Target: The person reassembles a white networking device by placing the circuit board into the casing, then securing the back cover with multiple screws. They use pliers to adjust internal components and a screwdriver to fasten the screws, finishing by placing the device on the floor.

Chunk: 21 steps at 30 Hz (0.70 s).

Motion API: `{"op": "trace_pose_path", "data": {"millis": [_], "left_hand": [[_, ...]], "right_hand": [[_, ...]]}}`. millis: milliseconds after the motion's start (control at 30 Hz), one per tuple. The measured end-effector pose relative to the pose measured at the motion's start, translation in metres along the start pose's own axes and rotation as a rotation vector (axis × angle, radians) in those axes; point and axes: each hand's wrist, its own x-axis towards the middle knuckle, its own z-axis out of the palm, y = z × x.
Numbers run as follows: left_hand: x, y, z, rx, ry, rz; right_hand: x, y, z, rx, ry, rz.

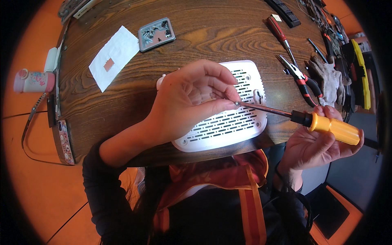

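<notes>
My right hand (308, 147) is closed round the yellow handle of a screwdriver (337, 130), whose shaft points left. At its tip, the thumb and forefinger of my left hand (173, 106) pinch a tiny shiny screw (237, 104). Both hands are raised over a white plastic casing (222, 139) with rows of vent slots and screw holes at its corners, perhaps a router lying face down near the table's front edge. My left hand hides its left part.
Beyond the casing, a small grey tray (156, 34) holds several screws, beside a white paper sheet (114, 57). On the right lie a red screwdriver (281, 32), red-and-black pliers (300, 79) and a work glove (328, 79). A phone (65, 141) rests at the left edge.
</notes>
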Motion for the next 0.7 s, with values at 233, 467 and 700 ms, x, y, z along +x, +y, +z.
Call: {"op": "trace_pose_path", "data": {"millis": [233,467,700], "left_hand": [[-0.003,-0.003,0.004,0.357,0.086,0.083],[-0.006,0.001,0.010,0.789,0.190,0.242],[-0.004,0.001,0.011,0.731,0.258,0.338]], "right_hand": [[-0.007,0.005,0.001,-0.051,-0.127,-0.175],[-0.003,0.011,-0.002,-0.014,-0.241,-0.158],[-0.022,0.027,0.004,0.279,0.217,0.477]]}}
